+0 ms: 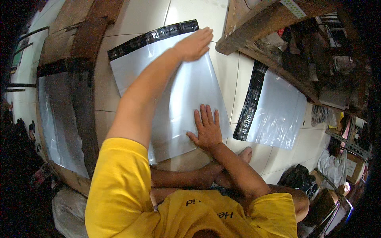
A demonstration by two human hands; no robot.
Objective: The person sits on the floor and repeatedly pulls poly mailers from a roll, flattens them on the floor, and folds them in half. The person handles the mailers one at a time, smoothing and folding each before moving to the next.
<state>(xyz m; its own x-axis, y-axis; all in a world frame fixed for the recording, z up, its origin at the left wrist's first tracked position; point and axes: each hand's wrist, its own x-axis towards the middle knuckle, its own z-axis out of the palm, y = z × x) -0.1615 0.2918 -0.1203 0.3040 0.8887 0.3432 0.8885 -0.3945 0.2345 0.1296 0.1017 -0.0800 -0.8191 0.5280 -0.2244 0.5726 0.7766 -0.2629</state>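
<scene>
A large silvery-white plastic mailing bag with a black strip along its far edge lies spread in front of me, over my crossed legs at its near edge. My left hand reaches across it and lies on its far right corner, fingers stretched out. Lower down, my right hand rests flat with spread fingers on the bag's near right part. Neither hand grips anything. To the right, a second mailing bag of the same kind lies on the tiles.
At left, another mailing bag lies on brown cardboard. A wooden frame with cluttered shelving stands at the upper right. A black plastic bag and boxes sit at the lower right. Pale floor tiles extend beyond the bags.
</scene>
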